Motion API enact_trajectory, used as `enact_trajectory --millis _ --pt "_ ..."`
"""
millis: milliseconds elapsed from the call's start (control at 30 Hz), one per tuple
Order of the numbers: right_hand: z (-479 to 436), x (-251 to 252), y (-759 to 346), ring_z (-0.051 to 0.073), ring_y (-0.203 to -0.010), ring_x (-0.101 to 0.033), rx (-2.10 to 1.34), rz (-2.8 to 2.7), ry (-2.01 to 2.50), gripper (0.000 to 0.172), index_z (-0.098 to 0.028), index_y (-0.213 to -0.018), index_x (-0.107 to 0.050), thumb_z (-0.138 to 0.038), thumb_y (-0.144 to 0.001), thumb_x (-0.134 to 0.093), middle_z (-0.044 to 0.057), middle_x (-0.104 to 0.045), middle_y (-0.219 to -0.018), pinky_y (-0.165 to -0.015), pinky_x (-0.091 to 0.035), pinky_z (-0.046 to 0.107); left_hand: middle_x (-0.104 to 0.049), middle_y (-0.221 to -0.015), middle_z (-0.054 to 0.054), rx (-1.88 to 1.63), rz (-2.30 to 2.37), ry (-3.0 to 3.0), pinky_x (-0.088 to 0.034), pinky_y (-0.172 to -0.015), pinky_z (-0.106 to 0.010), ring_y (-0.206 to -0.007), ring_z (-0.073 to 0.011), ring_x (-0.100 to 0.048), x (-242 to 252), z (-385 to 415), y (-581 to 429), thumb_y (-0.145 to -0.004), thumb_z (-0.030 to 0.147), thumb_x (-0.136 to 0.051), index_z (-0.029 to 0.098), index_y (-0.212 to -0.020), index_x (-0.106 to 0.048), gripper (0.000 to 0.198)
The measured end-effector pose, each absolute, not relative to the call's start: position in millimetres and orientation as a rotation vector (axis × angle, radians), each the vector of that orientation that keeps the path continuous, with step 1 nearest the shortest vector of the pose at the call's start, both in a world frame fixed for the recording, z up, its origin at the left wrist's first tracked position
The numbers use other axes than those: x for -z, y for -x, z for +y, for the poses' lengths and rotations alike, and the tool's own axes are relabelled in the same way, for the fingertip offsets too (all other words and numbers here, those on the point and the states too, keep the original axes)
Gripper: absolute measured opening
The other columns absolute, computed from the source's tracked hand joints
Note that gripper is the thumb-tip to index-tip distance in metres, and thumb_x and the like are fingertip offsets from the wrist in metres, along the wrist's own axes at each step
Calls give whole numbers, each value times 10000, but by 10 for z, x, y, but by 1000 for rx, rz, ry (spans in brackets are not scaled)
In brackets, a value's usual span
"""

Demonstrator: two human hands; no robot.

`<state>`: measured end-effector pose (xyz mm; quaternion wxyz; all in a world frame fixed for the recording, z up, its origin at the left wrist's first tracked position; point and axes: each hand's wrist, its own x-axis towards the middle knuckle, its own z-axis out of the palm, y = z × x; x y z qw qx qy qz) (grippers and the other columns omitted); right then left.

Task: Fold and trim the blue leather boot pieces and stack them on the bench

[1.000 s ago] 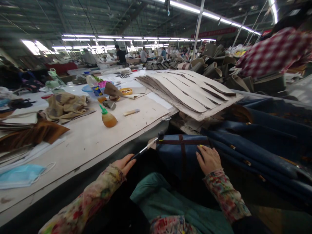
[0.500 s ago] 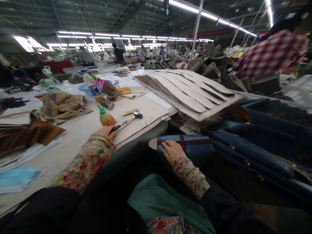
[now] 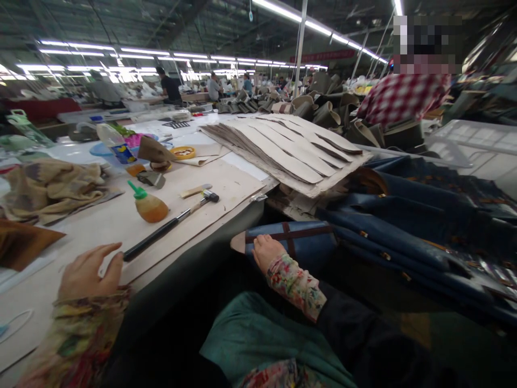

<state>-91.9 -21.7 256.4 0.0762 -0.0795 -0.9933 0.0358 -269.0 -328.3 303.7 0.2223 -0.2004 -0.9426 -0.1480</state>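
Factory floor under long strip lights. A navy fabric panel (image 3: 307,240) with a brown cross strap lies just beyond the worktop (image 3: 97,231) edge, and the right hand (image 3: 269,253) rests on it, fingers unclenched. The left hand (image 3: 91,272) lies open on the worktop, grasping nothing. A black-handled hammer (image 3: 161,231) lies on a card sheet (image 3: 226,186) at 1 o'clock from it, beside an orange squeeze bottle (image 3: 148,209). A stack of cut card strips (image 3: 283,153) sits at 12 o'clock from the right hand, folded navy panels (image 3: 396,231) at 3 o'clock. A co-worker in a red checked shirt (image 3: 404,99) stands at 1 o'clock, well apart.
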Motion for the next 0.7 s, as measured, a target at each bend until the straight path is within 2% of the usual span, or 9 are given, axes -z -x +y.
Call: enact_trajectory --millis 67,100,167,267,333,467,533,700 --pt "-166 -2511 885 213 -913 -460 -149 -2926 175 278 -96 -998 -566 -227 -832 -385 99 -527 -982 -782 -408 328 -519 -1009 -48 802 -2712 561 -436 -766 -319 -834 -194 -521 -2992 -3069 2332 -767 520 -360 216 -1072 -502 453" --pt "-130 -2475 857 203 -930 -459 -180 -2883 136 286 -118 -1026 -562 -235 -833 -386 87 -528 -1008 -810 -397 326 -530 -994 -46 1068 -2774 632 -440 -757 -308 -849 -193 -522 -2936 -2921 2159 -751 537 -388 207 -1060 -500 466" --pt "-34 -2399 775 183 -963 -457 -235 -2782 102 294 -161 -1058 -560 -245 -830 -393 65 -530 -1050 -856 -374 319 -535 -1010 -68 1522 -2839 857 -411 -843 -304 -908 -187 -512 -2781 -2584 1878 -716 525 -455 153 -1049 -496 501" --pt "205 -2337 583 170 -960 -472 -264 -2669 184 283 -176 -1023 -588 -262 -822 -408 60 -548 -1040 -865 -369 311 -495 -1092 -125 1998 -2975 939 -450 -657 -251 -798 -156 -528 -2567 -2105 1698 -684 495 -504 90 -1152 -409 626" --pt "455 -2342 412 174 -957 -479 -255 -2599 279 303 -156 -1016 -593 -283 -823 -396 71 -555 -1025 -866 -374 310 -448 -1164 -135 2234 -2957 885 -414 -531 -181 -740 -113 -524 -2519 -1861 1709 -716 398 -508 86 -1211 -344 608" --pt "1076 -2325 21 205 -976 -478 -217 -2405 526 410 -88 -1048 -569 -353 -802 -376 119 -545 -1029 -890 -370 341 -361 -1266 -115 2588 -2933 550 -403 -450 -138 -635 -47 -514 -2626 -1538 1830 -776 178 -482 121 -1253 -279 522" --pt "1331 -2251 -146 223 -965 -489 -294 -2348 676 450 -75 -1034 -569 -390 -761 -398 133 -547 -1023 -889 -373 366 -362 -1270 -100 2721 -2951 408 -425 -437 -144 -621 -48 -526 -2689 -1425 1892 -781 170 -495 136 -1241 -278 510" --pt "1539 -2065 -314 226 -956 -513 -815 -2283 911 472 -87 -922 -607 -463 -677 -459 131 -580 -968 -896 -375 360 -479 -1137 -74 3061 -2896 226 -419 -392 -118 -602 -65 -551 -2707 -1229 2052 -786 205 -505 134 -1139 -353 392"
